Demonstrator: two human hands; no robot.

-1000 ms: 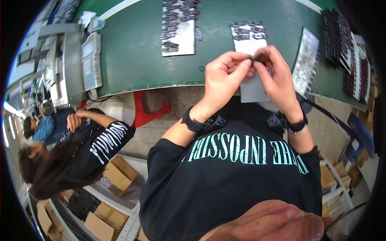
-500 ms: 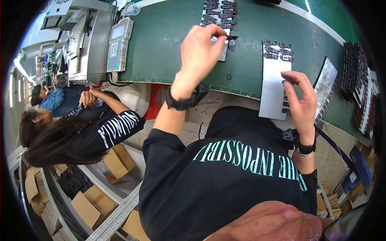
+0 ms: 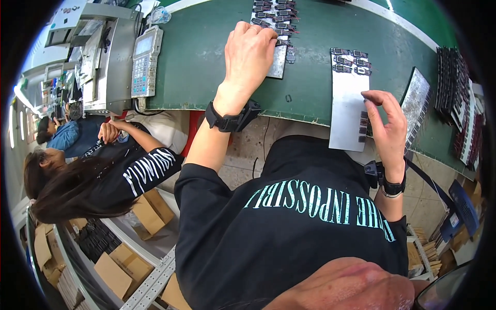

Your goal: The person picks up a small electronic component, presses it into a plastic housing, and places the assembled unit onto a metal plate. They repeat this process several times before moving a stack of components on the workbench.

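Green and long, the tabletop (image 3: 206, 57) runs across the upper part of the view, its near edge curving just ahead of the person's chest.

Close to the far edge lies a grey card (image 3: 277, 61) loaded with rows of small dark parts (image 3: 268, 10). The left hand (image 3: 250, 49) rests palm-down on this card, fingers curled over the parts at its near end; whether any part is pinched under the fingers cannot be told from above. A black wristband (image 3: 230, 120) wraps that wrist.

Toward the right end, a second grey card (image 3: 347, 106) overhangs the near edge of the tabletop, with a few small dark parts (image 3: 351, 61) in rows at its far end and a few more along its right side. The right hand (image 3: 387, 126) sits at that right side, fingers bent and loosely closed, fingertips touching the card's edge by the parts there; a firm grip cannot be made out. It also wears a black wristband (image 3: 390, 185).

Further right, another flat tray (image 3: 416, 106) lies tilted, and beyond it stand racks of dark parts (image 3: 454, 88) near the right end of the tabletop.

At the left end sits a grey machine (image 3: 111, 67) with a keypad unit (image 3: 143, 62) leaning against it. Below the tabletop's left end, another person (image 3: 98, 175) in a dark top sits bent forward, with cardboard boxes (image 3: 147, 214) on the floor nearby.
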